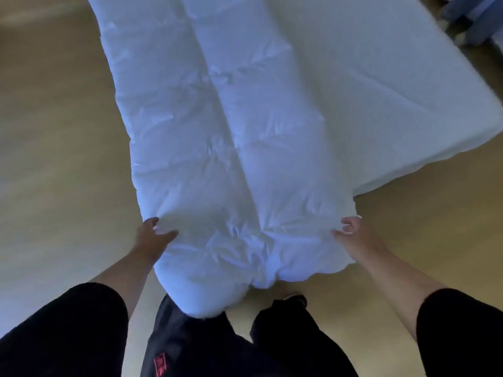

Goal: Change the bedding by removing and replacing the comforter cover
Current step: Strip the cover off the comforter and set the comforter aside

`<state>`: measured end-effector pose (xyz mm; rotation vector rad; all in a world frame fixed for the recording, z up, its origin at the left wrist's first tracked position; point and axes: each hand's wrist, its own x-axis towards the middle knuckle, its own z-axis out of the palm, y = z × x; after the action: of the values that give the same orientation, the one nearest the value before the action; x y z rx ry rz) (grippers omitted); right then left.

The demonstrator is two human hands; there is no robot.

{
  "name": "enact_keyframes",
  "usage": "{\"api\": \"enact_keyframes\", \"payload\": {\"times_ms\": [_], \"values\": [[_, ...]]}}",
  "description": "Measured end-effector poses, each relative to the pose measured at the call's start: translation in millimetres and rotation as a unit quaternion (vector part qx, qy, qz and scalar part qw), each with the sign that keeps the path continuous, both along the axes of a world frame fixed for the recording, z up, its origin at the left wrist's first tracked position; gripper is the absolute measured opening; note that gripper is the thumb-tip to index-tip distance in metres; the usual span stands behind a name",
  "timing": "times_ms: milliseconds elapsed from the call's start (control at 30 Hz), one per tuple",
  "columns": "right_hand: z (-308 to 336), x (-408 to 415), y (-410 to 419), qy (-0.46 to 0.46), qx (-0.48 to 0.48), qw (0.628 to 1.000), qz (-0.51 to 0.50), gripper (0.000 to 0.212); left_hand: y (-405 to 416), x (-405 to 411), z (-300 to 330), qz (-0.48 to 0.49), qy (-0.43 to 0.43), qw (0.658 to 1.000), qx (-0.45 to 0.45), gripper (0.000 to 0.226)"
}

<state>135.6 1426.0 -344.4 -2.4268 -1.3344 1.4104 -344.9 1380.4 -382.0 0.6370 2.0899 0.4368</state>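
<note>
— Black trouser legs (285,338) and black sleeves (68,330) are seen nearest, with the lower end of the white comforter (217,164) hanging against the knees. Where is the rest of it laid?

— It is stretched lengthwise, folded into two long rolls, over the left part of the bed (381,91), and its near end is drooped past the mattress corner toward the tan floor (54,131).

— How is it held?

— The left hand (152,234) is set against the left edge, thumb and fingers spread, the cloth touched rather than clearly pinched. The right hand (351,229) is placed at the right edge with fingers loosely parted; whether any fold is pinched cannot be told through the blur.

— What could go wrong?

— Since no firm grip is shown, the bulky end could probably be lost on a pull and dropped onto the floor. The hanging fabric could also be stepped on by the shoe (296,297) below it, and the rolls could be twisted if only one side is drawn.
</note>
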Motion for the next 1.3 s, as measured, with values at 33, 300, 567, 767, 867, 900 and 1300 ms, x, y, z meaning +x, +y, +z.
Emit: {"api": "enact_keyframes", "payload": {"times_ms": [33,300,567,767,867,900,1300], "values": [[-11.3,11.8,10.8,-0.005,0.008,1.000,0.004,0.062,-8.6,5.3,-9.1,0.016,0.019,1.000,0.009,0.080],[-111.4,60.4,86.9,0.026,0.025,0.999,-0.001,0.131,-68.6,20.5,-84.3,0.189,-0.119,0.975,-0.004,0.095],[-136.7,73.0,109.5,0.123,-0.054,0.991,-0.024,0.074,-48.2,11.8,-123.1,0.212,-0.249,0.945,-0.031,0.077],[-100.4,74.2,128.4,0.124,-0.123,0.984,-0.014,0.076,-46.0,28.4,-87.7,0.262,-0.270,0.918,-0.128,0.060],[-56.1,83.4,147.4,0.091,-0.129,0.987,0.031,0.053,-38.7,49.1,-44.8,0.265,-0.292,0.908,-0.138,0.066],[-41.3,90.0,158.2,0.083,-0.127,0.988,0.041,0.046,-34.2,57.4,-30.9,0.267,-0.301,0.905,-0.141,0.066],[79.4,202.4,408.8,0.065,0.000,0.963,0.262,0.031,76.1,293.8,55.3,0.350,-0.357,0.863,-0.078,0.053]]}}
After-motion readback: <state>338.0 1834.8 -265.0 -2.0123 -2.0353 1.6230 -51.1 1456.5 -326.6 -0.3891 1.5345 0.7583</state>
